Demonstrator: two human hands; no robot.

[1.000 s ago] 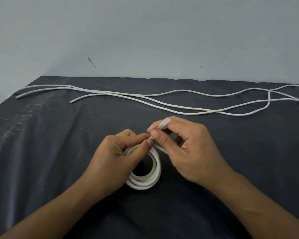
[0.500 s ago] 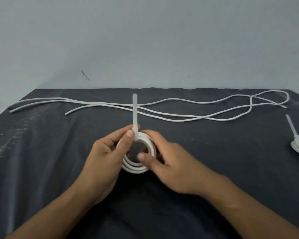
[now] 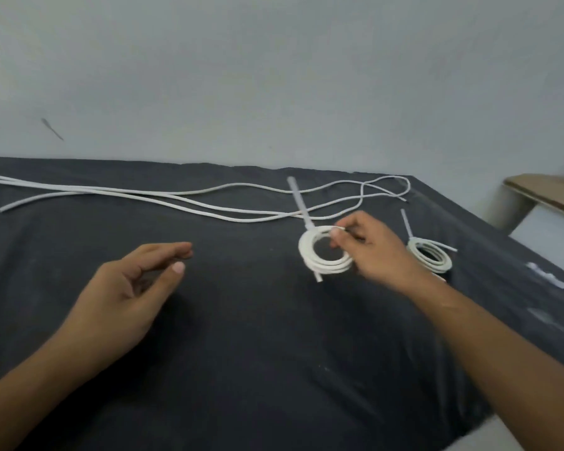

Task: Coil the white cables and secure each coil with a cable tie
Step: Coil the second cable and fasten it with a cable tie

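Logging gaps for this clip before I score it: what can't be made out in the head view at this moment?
- Loose cables: far-left ends are cut off by the left frame edge, so their count is uncertain.
- Held coil: its right side is hidden behind the right hand.
- Its cable tie: the lock is too small to confirm it is closed.
- Second coil: the near rim is partly hidden by the right wrist.
- Left hand: open, holding nothing.
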